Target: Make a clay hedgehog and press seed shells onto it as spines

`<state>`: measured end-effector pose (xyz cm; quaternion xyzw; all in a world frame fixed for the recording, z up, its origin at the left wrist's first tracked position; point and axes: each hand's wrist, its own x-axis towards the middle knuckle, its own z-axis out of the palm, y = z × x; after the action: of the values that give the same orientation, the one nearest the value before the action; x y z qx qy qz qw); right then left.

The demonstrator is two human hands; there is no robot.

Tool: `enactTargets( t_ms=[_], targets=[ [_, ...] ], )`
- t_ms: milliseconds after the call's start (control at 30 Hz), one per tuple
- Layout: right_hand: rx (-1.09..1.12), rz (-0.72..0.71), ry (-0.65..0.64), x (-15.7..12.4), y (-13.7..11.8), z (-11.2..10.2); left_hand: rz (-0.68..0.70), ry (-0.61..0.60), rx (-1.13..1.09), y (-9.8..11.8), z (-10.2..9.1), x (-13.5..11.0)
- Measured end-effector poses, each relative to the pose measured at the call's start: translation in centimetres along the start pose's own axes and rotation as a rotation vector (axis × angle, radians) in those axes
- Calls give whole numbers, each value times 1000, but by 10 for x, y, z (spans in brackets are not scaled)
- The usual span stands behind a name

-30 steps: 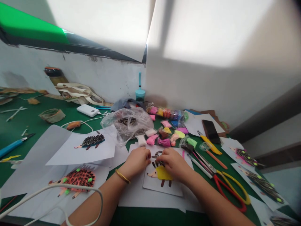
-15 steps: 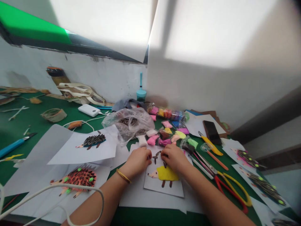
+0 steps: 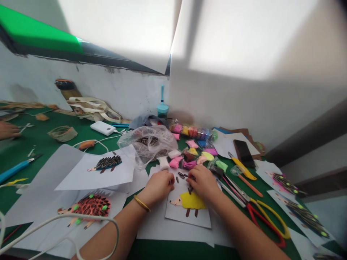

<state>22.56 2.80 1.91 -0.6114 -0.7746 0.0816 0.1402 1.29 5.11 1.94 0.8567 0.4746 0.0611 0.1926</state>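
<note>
- The left hand (image 3: 159,183) is rested beside the upper left edge of a white card (image 3: 200,220), its fingers curled inward; whether anything is pinched by them cannot be told.
- The right hand (image 3: 202,181) is held over the upper right part of the card, its fingers bent downward; loose sunflower seeds (image 3: 181,176) are seen near its fingertips, but whether one is gripped cannot be told.
- On the card, between the forearms, a yellow hedgehog (image 3: 191,201) is shown, with a pale face turned to the left and two brown legs.
- The card is laid on larger white paper sheets (image 3: 151,231), which are spread over the green tabletop (image 3: 159,249).
- Beyond the hands, packets of coloured modelling clay (image 3: 175,161) are scattered; to their left, a clear plastic bag (image 3: 132,139) is filled with more seeds.
- To the left, a blue-bodied hedgehog (image 3: 108,163) and a red hedgehog (image 3: 93,206), both covered with seeds, are set out.
- To the right, scissors (image 3: 245,197), a yellow utility knife (image 3: 243,168) and a dark smartphone (image 3: 244,153) are laid.
- At the far left edge, another person's hand (image 3: 8,130) is partly seen.
</note>
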Motion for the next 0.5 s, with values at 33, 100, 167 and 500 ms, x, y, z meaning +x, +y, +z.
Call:
enactTargets(
  t_ms=[33, 100, 167, 500],
  targets=[
    [27, -6, -24, -2, 3, -1, 1, 3, 0, 0, 0, 0],
    [70, -16, -70, -8, 7, -1, -1, 5, -1, 0, 0, 0],
    [74, -7, -86, -12, 9, 0, -6, 5, -7, 0, 0, 0],
    [131, -88, -57, -12, 22, -8, -11, 0, -32, -2, 2, 2]
  ],
)
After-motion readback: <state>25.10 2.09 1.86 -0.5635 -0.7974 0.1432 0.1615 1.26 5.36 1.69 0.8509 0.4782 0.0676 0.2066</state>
